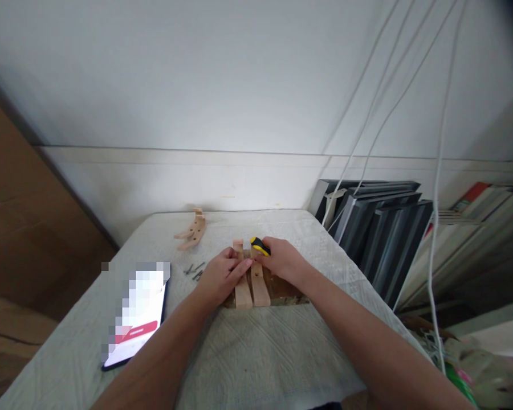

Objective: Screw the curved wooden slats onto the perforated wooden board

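Two pale, curved wooden pieces lie side by side on a brown wooden block (282, 287). My left hand (222, 276) is closed over the left wooden piece (243, 295), its thumb and fingertips reaching toward the gap between the two. In my right hand (282, 257) is a screwdriver with a yellow-and-black handle (260, 246); its shaft is hidden. That hand sits over the upper part of the right wooden piece (260, 290), which has a hole in it. Several screws (194, 270) are scattered on the cloth left of my left hand.
More curved wooden pieces (193, 229) with holes lie near the wall at the back left. A lit tablet (143, 313) rests on the white tablecloth (256, 353). Dark panels (376, 228) lean beyond the right table edge, and white cables (438, 199) hang there.
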`<control>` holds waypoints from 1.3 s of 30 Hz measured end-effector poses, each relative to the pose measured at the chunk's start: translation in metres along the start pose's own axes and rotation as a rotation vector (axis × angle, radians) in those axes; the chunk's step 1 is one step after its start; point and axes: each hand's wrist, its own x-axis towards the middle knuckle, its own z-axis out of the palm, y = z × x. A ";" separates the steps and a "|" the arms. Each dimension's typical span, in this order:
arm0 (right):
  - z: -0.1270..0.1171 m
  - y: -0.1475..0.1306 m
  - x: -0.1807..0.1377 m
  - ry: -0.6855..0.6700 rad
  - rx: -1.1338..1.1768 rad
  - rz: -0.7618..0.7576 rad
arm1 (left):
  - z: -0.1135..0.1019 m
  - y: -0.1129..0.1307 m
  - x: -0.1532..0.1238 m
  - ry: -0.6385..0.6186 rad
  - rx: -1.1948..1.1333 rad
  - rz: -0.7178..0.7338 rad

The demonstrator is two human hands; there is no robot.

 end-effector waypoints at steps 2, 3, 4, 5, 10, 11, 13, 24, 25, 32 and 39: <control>0.001 0.002 0.001 0.015 -0.023 -0.016 | 0.001 -0.001 0.001 0.004 -0.007 -0.008; 0.001 0.002 0.001 0.016 -0.029 -0.018 | 0.001 -0.001 0.001 0.007 -0.007 -0.012; 0.001 0.003 0.001 0.014 -0.028 -0.017 | 0.002 -0.001 0.001 0.010 -0.007 -0.015; 0.002 0.003 0.001 0.011 -0.023 -0.016 | 0.002 -0.002 0.001 0.012 -0.004 -0.017; 0.002 0.005 0.003 -0.003 0.011 -0.018 | 0.002 -0.002 0.001 0.013 0.016 -0.020; 0.003 0.006 0.003 -0.005 0.022 -0.019 | 0.002 -0.002 0.001 0.012 0.018 -0.018; 0.003 0.007 0.003 -0.005 0.043 -0.023 | 0.002 -0.002 0.001 0.011 0.018 -0.010; 0.003 0.009 0.006 0.011 -0.015 -0.036 | 0.002 -0.002 0.001 -0.001 0.030 -0.021; 0.003 0.008 0.005 0.014 -0.014 -0.041 | 0.002 -0.002 0.002 0.002 0.032 -0.021; -0.008 0.008 -0.005 0.169 0.138 -0.017 | 0.001 -0.001 0.000 0.025 0.027 0.005; -0.003 0.010 -0.018 0.507 0.350 -0.390 | -0.028 0.029 -0.011 0.412 -0.139 0.070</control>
